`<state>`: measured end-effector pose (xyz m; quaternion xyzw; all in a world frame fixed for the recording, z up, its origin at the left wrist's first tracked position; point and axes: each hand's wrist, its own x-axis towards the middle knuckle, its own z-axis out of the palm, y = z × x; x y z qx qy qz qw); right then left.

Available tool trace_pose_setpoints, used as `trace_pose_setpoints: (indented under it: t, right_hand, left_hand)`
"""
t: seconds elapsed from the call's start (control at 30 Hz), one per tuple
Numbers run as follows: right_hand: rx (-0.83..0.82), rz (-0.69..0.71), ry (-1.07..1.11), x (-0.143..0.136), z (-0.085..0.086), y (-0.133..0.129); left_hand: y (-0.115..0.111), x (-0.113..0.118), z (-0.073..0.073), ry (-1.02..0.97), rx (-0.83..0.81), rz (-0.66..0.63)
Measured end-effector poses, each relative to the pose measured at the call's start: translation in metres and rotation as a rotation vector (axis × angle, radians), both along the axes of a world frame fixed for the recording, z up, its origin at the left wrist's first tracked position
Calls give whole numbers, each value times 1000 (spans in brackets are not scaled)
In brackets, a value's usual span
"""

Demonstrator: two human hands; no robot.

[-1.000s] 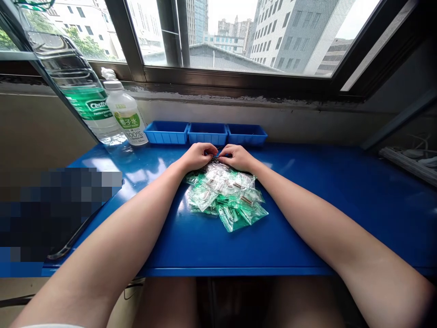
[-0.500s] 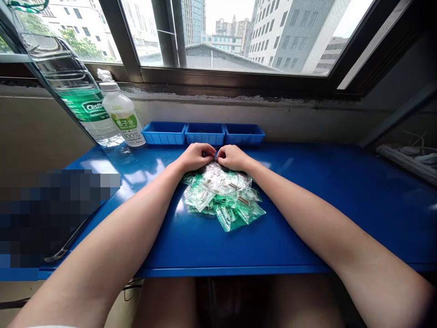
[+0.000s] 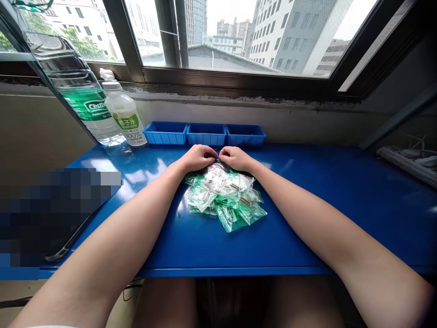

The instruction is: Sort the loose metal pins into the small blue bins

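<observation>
My left hand (image 3: 199, 157) and my right hand (image 3: 236, 158) meet almost fingertip to fingertip over the far edge of a pile of small clear-and-green plastic packets (image 3: 225, 196). Both hands have thumb and fingers drawn together in a pinch. Something small and dark lies between the fingertips, too small to make out. Several packets show a thin brownish piece inside. The pile rests on the blue table (image 3: 191, 246), and the hands cover its back part.
Behind the hands stand three blue bins (image 3: 206, 135) in a row. A large water bottle (image 3: 80, 91) and a coconut water bottle (image 3: 124, 118) stand at the back left. A power strip (image 3: 409, 159) with cables lies at the right. A blurred dark object (image 3: 58, 214) sits at the left edge.
The fingertips have drawn slightly apart, with my right hand shifted a little to the right. The packet pile looks the same, and the whole view has shifted slightly.
</observation>
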<state>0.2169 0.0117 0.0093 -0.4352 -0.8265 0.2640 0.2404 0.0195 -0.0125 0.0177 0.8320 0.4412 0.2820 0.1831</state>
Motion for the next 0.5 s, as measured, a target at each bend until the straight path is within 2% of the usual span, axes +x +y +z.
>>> trace_pose_setpoints:
  t: [0.2, 0.5]
  right_hand:
    - [-86, -13, 238, 2, -2, 5]
    - [-43, 0, 321, 1, -3, 2]
  left_hand:
    - [2, 1, -1, 17, 16, 31]
    - [3, 1, -5, -23, 3, 50]
